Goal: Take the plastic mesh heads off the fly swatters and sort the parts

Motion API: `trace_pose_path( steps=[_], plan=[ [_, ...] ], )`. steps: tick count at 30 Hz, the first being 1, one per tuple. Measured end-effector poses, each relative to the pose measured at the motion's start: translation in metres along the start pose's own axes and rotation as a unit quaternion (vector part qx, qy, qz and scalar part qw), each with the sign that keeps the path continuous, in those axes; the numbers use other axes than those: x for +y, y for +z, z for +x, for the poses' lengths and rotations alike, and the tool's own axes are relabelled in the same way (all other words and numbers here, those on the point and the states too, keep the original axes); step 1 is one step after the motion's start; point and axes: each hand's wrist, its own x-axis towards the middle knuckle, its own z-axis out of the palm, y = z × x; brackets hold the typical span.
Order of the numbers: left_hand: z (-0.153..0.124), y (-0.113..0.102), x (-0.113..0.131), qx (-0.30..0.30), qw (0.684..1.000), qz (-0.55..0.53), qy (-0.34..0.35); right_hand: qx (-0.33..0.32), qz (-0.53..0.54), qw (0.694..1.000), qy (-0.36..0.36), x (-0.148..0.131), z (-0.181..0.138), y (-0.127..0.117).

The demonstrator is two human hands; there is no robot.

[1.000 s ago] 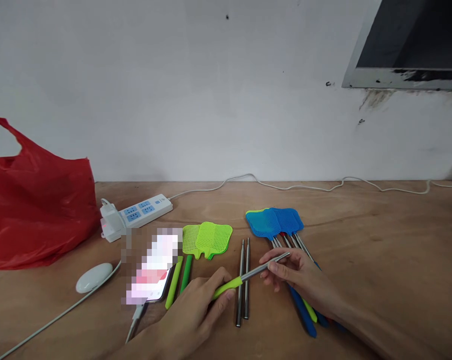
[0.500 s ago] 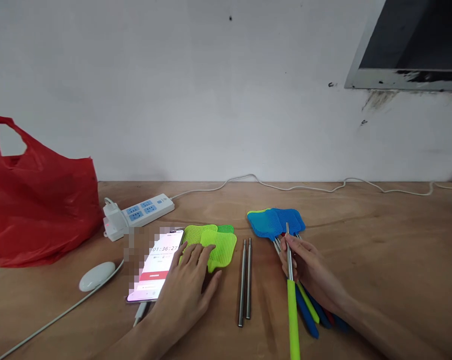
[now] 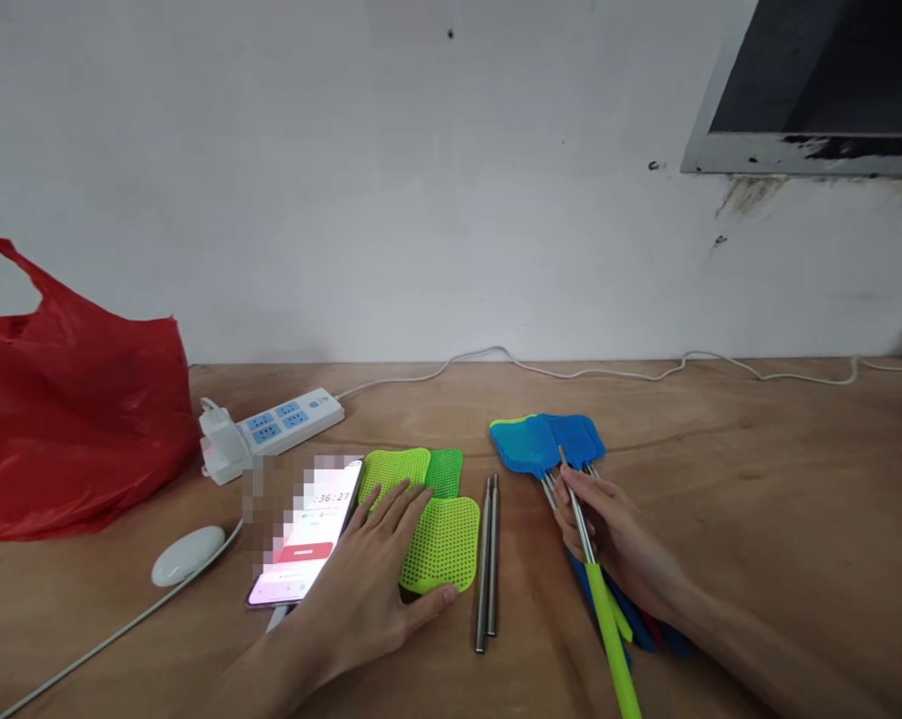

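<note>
My left hand [image 3: 380, 564] lies around a yellow-green perforated fly swatter head [image 3: 443, 544], thumb at its near edge and fingers at its far left corner; its neck is hidden. Beyond the fingers are another yellow-green swatter head [image 3: 397, 467] and a green one [image 3: 445, 471]. Between my right thumb and fingers is a telescopic swatter handle [image 3: 606, 639], a metal rod with a yellow-green grip and a bare upper end. My right hand [image 3: 600, 509] rests over a bundle of swatters with blue heads [image 3: 529, 444]. Two metal rods [image 3: 487, 564] lie between my hands.
To the left stand a red plastic bag [image 3: 76, 399] and a white power strip [image 3: 293, 424]. A lit phone [image 3: 308, 544] lies beside my left hand. Nearby is a white oval device [image 3: 188, 555] with a cable. A thin cord [image 3: 570, 375] runs along the wall.
The swatter head at my left hand has turned and come nearer, uncovering more of the green head. The handle in my right hand has tilted, its lower end swinging right.
</note>
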Motion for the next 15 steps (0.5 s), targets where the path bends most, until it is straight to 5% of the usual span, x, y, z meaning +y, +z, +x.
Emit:
trace_pose_path(
  steps=[4, 11, 15],
  plan=[
    [0.003, -0.010, 0.001, 0.006, 0.999, -0.033, -0.006, -0.008, 0.000, 1.000, -0.006, 0.001, 0.000, -0.001],
    [0.006, -0.009, -0.001, 0.102, 0.975, -0.186, -0.059, -0.019, 0.017, 1.000, 0.005, 0.000, 0.000, 0.000],
    [0.005, -0.013, 0.003, 0.081, 0.946, -0.289, -0.122, -0.039, -0.005, 0.999, 0.000, 0.004, 0.005, -0.001]
  ],
)
